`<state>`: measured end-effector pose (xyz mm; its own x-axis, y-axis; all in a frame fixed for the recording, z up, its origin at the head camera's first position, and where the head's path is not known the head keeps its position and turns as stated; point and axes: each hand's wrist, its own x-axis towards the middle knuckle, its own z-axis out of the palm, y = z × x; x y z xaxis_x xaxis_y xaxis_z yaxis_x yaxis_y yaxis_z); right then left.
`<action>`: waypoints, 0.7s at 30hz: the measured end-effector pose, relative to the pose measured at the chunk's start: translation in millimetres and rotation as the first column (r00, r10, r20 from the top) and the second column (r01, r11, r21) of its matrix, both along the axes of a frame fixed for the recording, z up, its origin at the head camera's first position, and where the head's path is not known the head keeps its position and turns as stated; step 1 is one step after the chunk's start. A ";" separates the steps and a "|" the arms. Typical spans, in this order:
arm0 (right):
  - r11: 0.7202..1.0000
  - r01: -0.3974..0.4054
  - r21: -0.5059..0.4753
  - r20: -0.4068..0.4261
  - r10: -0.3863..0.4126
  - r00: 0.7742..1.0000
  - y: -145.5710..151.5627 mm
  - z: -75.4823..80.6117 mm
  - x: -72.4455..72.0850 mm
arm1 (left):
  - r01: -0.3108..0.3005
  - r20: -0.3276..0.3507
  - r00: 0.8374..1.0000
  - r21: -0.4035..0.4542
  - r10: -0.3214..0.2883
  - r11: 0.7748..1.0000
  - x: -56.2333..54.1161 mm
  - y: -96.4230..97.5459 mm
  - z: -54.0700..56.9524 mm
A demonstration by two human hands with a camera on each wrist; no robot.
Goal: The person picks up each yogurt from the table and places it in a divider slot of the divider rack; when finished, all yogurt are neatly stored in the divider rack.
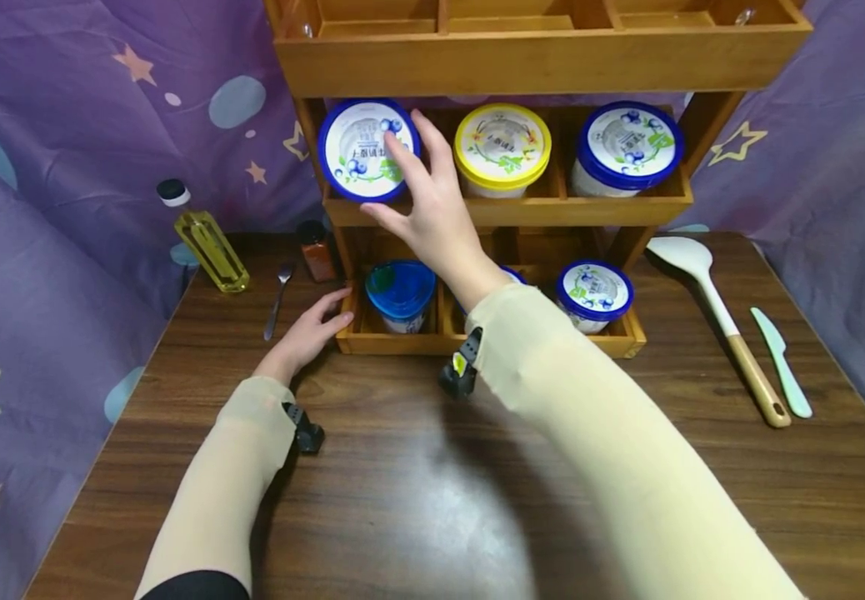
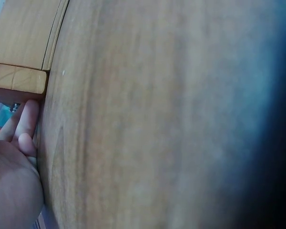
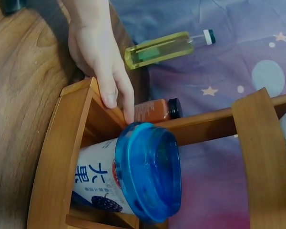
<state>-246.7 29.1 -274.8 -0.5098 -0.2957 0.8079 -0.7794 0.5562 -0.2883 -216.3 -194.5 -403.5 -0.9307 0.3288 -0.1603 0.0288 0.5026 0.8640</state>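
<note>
My right hand [image 1: 440,208] is at a tub with a blue-rimmed lid [image 1: 357,154] in the middle tier's left compartment. Its thumb lies at the lid's lower edge and its fingers spread over the lid and its right side, gripping it. The lid faces me, printed with blueberries. My left hand [image 1: 308,337] rests with extended fingers on the left end of the wooden rack [image 1: 402,343], at the bottom tier. Just inside that corner stands a white cup with a translucent blue lid [image 3: 150,171]. In the left wrist view, part of the left hand [image 2: 14,176] shows beside the wood.
A yellow-lidded tub [image 1: 503,146] and another blue-lidded tub [image 1: 627,146] share the middle tier. Below sits a blue-lidded tub [image 1: 595,292]. Left are an oil bottle [image 1: 211,246], a fork [image 1: 278,302] and a spice jar [image 1: 317,250]; right, a ladle [image 1: 725,317] and a knife [image 1: 781,358].
</note>
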 end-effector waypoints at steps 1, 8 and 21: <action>1.000 0.010 -0.004 0.017 -0.010 1.000 -0.9 0.1 -0.5 | 0.000 -0.004 1.000 0.000 0.000 1.000 0.4 -0.1 0.2; 0.998 0.062 -0.028 0.156 -0.057 0.986 -7.7 1.8 -2.0 | 0.000 -0.028 1.000 -0.005 0.000 1.000 -4.1 -3.0 -8.4; 0.972 0.233 0.028 0.357 -0.227 0.906 -16.8 4.0 -4.7 | -0.008 -0.049 0.999 0.036 0.009 0.999 -18.8 -10.0 -34.4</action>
